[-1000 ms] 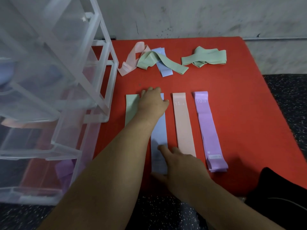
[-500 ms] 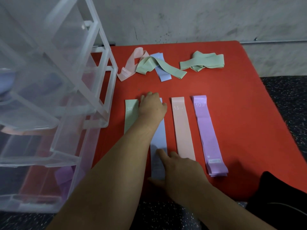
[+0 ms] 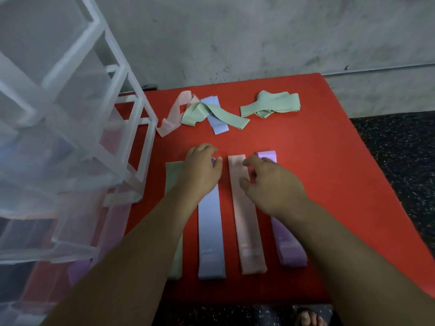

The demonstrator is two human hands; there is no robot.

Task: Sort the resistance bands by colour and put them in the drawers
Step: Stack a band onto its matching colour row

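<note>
Standing at nine o'clock, the clear drawers (image 3: 70, 137) face the red tabletop (image 3: 329, 184), sorted bands at six. The left hand (image 3: 200, 170) curls round the far end of the blue band (image 3: 210, 231); the right hand (image 3: 270, 184) hovers slack and empty over the pink band (image 3: 244, 231). Lifting blue carelessly could drag the neighbouring green band (image 3: 175, 175) askew.

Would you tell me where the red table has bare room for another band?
Widest: the table right of the purple band, to its edge. Thinner: between the tangled bands and the flat row. Crowded: that row, under the left hand and right hand, and beside the drawer unit.
</note>
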